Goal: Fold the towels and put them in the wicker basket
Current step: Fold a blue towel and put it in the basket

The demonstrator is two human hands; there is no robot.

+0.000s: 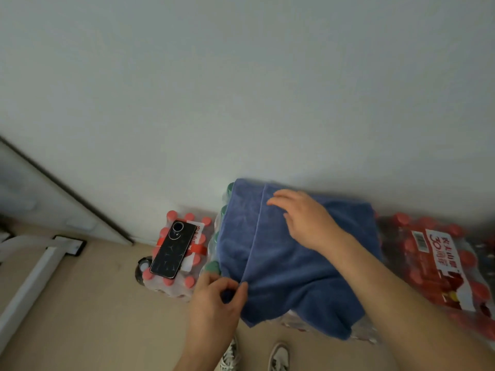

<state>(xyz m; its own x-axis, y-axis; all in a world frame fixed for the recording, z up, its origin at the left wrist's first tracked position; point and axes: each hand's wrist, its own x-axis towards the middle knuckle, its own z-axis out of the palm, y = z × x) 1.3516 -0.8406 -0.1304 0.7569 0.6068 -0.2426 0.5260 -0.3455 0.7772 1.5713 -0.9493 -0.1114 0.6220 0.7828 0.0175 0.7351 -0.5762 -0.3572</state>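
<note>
**A:** Left hand (pixel 214 298) first. What has it got?

**B:** Thumb and forefinger pinch the near end of the fold edge (pixel 254 236) of the blue towel (pixel 289 271). I'd guess it holds that corner so the two layers stay lined up.

**A:** And the right hand (pixel 305 220)?

**B:** It lies palm down on the upper layer, toward the far end by the wall (pixel 241 89). The fingers are straight and a little spread. It looks like smoothing, or holding the doubled cloth so it can't slide.

**A:** Where does the towel lie?

**B:** It is draped over a wrapped pack of green-capped bottles (pixel 213 266), which serves as the surface. Its near edge hangs over the front of the pack. One fold seems made, and I'd judge another is needed before it is put away.

**A:** Containers, from the left?

**B:** A lower shrink-wrapped pack of red-capped bottles (pixel 189 281) stands on the floor (pixel 80 303). A dark phone (pixel 172 249) lies on its caps with the camera side up, likely parked there out of the way. Just beside it is the green-capped pack under the towel. On the right is a larger labelled pack (pixel 439 253), also holding red-capped bottles. Whether it touches the middle pack I cannot tell.

**A:** And the wicker basket?

**B:** It is not in view, so I can't say what it holds.
</note>
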